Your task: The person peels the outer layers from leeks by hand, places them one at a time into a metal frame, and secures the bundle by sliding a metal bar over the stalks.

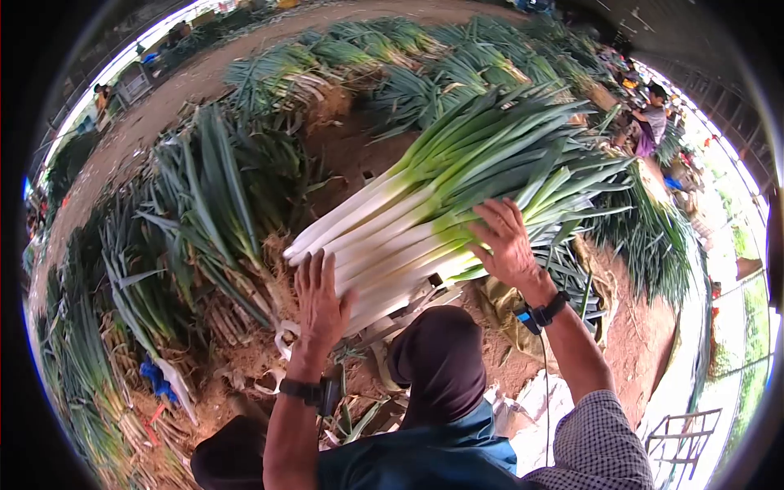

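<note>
A row of peeled leeks [384, 237] lies side by side in front of me, white stalks toward the lower left and green leaves toward the upper right. At the white root ends, my left hand [320, 302] rests with its fingers stretched out. My right hand [504, 242] lies on the leeks where white turns to green, its fingers spread and bent over the stalks. Neither hand is wrapped round a leek. The support under the leeks is mostly hidden.
Unpeeled leeks [220, 180] with soil on their roots stand at the left. More bundles [433, 90] lie behind. A blue item [157, 380] is at the lower left, a sack [506, 314] beneath my right hand. Another person [651, 122] sits at the upper right.
</note>
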The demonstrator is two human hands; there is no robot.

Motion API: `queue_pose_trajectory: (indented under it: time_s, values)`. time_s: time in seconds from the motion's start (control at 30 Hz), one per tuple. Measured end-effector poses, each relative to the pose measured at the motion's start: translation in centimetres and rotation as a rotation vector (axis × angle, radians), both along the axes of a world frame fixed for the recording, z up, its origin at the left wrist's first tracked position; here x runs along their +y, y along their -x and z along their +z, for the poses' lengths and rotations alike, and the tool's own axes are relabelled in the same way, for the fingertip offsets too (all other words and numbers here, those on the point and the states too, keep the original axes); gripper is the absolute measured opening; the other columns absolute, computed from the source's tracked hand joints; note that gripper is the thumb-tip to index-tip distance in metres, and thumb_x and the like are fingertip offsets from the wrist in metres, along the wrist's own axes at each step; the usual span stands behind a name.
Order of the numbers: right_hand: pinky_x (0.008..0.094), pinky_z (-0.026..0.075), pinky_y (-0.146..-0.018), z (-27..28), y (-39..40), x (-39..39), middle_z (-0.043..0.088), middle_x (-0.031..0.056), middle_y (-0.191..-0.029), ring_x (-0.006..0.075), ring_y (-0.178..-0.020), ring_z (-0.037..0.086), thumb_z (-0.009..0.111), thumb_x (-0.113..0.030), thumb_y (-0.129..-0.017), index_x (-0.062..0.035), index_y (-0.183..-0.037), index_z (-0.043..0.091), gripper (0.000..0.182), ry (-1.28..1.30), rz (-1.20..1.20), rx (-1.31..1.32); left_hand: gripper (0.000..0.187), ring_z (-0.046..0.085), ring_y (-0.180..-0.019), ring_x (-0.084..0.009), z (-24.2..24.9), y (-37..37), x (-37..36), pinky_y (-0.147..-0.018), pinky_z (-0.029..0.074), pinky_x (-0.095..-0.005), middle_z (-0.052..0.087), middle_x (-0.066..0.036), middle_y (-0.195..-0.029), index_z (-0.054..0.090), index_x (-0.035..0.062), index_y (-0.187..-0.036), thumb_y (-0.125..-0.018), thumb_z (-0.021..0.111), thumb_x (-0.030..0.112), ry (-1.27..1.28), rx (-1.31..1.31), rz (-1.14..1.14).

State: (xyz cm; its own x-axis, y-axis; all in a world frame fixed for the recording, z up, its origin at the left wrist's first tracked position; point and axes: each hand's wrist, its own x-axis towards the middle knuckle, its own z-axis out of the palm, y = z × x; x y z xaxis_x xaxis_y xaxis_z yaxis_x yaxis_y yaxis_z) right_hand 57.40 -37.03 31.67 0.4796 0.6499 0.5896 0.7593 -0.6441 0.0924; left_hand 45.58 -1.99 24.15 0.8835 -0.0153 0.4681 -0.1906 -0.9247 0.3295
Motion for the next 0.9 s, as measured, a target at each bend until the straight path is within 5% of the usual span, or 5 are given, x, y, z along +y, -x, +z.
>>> queue_pose_trajectory:
  time_s: [0.33,0.5,0.8,0.9]
  values:
    - [0.0556,0.037,-0.113,-2.6,-5.1,-0.5,0.061,0.0138,-0.127,0.0350,-0.127,0.052,0.083,-0.023,-0.070,-0.0113,-0.102,0.076,0.035,0.146,0.115,0.027,0.096,0.028,-0.147,-0.0451,-4.6,-1.7,0.1,-0.122,0.017,-0.0563,0.031,-0.026,-0.159,0.024,0.0021,-0.157,-0.086,0.077,0.040,0.009,0.129,0.015]
    - [0.0547,0.034,-0.116,-4.5,-3.6,-1.4,0.057,0.0170,-0.140,0.0369,-0.135,0.049,0.079,-0.019,-0.079,-0.0099,-0.112,0.075,0.034,0.056,0.101,0.100,0.082,0.022,-0.152,-0.0418,-4.9,-0.8,-0.9,-0.124,0.012,-0.0555,0.026,-0.024,-0.164,0.025,0.0026,-0.159,-0.100,0.052,0.052,-0.024,0.258,0.104]
    - [0.0527,0.040,-0.112,2.0,-4.8,2.0,0.061,0.0188,-0.130,0.0385,-0.130,0.053,0.076,-0.018,-0.084,-0.0017,-0.114,0.070,0.035,-0.061,0.013,-0.020,0.079,0.022,-0.151,-0.0432,-5.4,-0.2,-0.9,-0.124,0.013,-0.0561,0.029,-0.023,-0.162,0.027,0.0034,-0.158,-0.098,0.060,0.042,-0.007,0.230,0.100]
    - [0.0514,0.038,-0.115,-0.4,-6.9,3.2,0.057,0.0190,-0.136,0.0374,-0.133,0.049,0.074,-0.024,-0.086,-0.0024,-0.121,0.068,0.041,0.016,-0.005,-0.070,0.079,0.020,-0.152,-0.0426,-5.0,-0.3,-0.8,-0.124,0.012,-0.0561,0.026,-0.022,-0.164,0.023,0.0041,-0.160,-0.099,0.059,0.039,-0.010,0.259,0.094]
